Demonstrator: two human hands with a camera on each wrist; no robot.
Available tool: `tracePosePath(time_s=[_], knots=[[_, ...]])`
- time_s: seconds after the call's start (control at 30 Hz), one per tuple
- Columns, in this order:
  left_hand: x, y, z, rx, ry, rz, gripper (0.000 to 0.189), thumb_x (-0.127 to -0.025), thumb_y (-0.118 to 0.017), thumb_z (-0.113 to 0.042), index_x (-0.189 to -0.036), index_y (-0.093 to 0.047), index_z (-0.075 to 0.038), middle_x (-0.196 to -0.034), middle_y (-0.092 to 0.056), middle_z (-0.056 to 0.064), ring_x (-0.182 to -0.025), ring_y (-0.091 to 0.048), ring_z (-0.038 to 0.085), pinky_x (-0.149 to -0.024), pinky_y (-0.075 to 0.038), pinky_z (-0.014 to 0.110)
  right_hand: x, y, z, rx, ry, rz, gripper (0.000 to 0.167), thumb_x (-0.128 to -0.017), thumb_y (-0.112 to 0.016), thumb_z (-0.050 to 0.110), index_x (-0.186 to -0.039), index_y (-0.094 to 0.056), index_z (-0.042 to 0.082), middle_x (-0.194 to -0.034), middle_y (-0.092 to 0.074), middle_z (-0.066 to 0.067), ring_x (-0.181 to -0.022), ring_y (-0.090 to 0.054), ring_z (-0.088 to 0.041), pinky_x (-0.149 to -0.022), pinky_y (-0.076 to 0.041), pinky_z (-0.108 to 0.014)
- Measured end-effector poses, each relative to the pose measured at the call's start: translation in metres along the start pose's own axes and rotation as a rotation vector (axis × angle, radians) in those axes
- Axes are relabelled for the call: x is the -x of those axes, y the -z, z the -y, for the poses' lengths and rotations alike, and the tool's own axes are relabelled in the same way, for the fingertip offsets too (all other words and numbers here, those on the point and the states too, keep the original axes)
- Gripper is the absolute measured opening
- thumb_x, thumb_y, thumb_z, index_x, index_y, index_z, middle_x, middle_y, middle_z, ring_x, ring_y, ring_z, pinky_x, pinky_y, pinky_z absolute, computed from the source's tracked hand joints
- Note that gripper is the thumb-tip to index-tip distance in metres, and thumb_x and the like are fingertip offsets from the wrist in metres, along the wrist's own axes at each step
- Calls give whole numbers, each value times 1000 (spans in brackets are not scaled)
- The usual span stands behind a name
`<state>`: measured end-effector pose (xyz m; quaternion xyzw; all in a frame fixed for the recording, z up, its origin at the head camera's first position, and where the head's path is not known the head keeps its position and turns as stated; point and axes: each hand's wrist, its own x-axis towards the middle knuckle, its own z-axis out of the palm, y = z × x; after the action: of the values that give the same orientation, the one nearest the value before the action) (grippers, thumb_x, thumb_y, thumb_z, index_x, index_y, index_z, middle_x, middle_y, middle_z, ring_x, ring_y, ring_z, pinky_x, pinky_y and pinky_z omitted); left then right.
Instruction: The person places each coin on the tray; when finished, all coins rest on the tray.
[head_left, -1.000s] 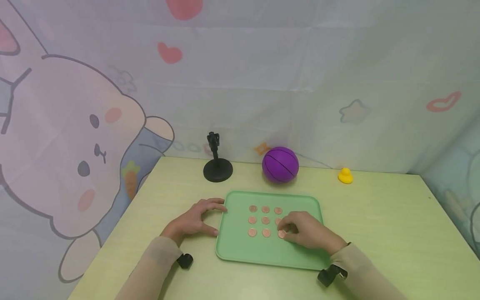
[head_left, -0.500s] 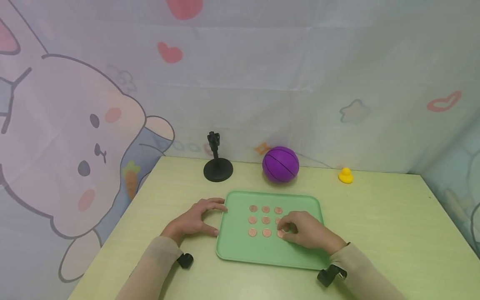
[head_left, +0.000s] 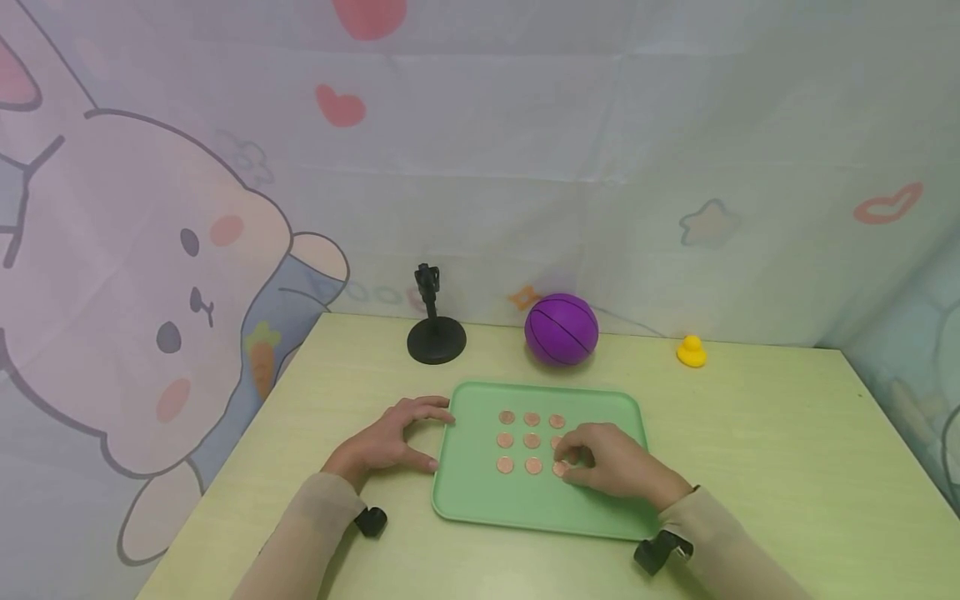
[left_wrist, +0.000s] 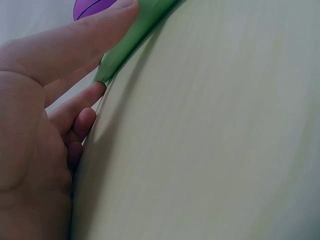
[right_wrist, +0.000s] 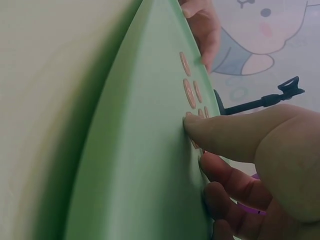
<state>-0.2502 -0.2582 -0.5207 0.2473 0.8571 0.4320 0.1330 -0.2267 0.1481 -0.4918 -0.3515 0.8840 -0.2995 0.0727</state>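
Note:
On a light green tray (head_left: 480, 502), several copper-coloured coins (head_left: 532, 441) lie flat in three rows of three. My right hand (head_left: 621, 462) reaches over the tray from the right. Its thumb and index finger are at the edges of the near right coin (head_left: 558, 469), which lies on the tray, partly covered by them. The thumb tip (right_wrist: 192, 122) is low against the tray surface in the right wrist view. At the tray's left rim, my left hand (head_left: 386, 437) rests with thumb and fingers spread, fingertips touching the edge. It holds no coin.
Behind the tray stand a black round-based stand (head_left: 437, 340), a purple ball (head_left: 561, 329) and a small yellow rubber duck (head_left: 691, 352). A pale wooden table (head_left: 750, 433) lies under everything, with a printed cloth (head_left: 525, 125) hanging behind.
The near right coin has slid slightly left, in line with its row, along with my right thumb. My left hand and the tray have stayed still.

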Motion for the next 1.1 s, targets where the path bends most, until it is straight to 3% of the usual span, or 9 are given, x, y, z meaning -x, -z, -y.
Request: tracePosePath(time_s=[0.17,0.33,0.57,0.77,0.87,1.1], knots=[[-1,0,-3,9,2,-3,66,-74,-95,-27,-135,-70,-26,-162,-45,2,-151,-30,33,-120,-21,63,2,3,-7,-51,9,-14,15,-92,-83,23,-105,-78,18,-88,-66,11,-76,-56,-7,-70,-49,-25],[-1,0,-4,7,0,1,66,-74,-95,-28,-135,-70,-26,-162,-45,3,-150,-30,33,-120,-21,63,10,22,-18,-90,-25,-35,23,-93,-81,20,-114,-76,14,-92,-66,10,-80,-61,-5,-74,-56,-27],[-1,1,-2,0,-1,-2,66,-74,-96,-28,-135,-69,-27,-162,-45,3,-150,-30,34,-120,-21,63,32,54,-29,-101,-52,-88,22,-95,-79,16,-115,-75,8,-92,-66,7,-79,-63,-7,-70,-56,-26],[-1,1,-1,10,2,-1,67,-74,-96,-27,-135,-69,-26,-162,-45,3,-150,-30,33,-120,-20,64,55,66,-47,-100,-83,-112,19,-96,-78,15,-113,-75,8,-92,-66,7,-79,-63,-5,-69,-56,-26],[-1,1,-2,9,5,-3,67,-74,-96,-27,-135,-69,-26,-162,-45,3,-150,-30,33,-120,-20,64,66,68,-56,-93,-100,-89,18,-96,-76,15,-113,-75,10,-94,-67,7,-81,-63,-5,-71,-57,-27],[1,1,-3,12,4,-3,66,-74,-96,-28,-135,-70,-25,-163,-45,3,-151,-30,35,-120,-19,65,85,68,-73,-147,-118,51,25,-99,-73,15,-124,-70,12,-101,-69,5,-87,-63,-6,-78,-56,-27]])
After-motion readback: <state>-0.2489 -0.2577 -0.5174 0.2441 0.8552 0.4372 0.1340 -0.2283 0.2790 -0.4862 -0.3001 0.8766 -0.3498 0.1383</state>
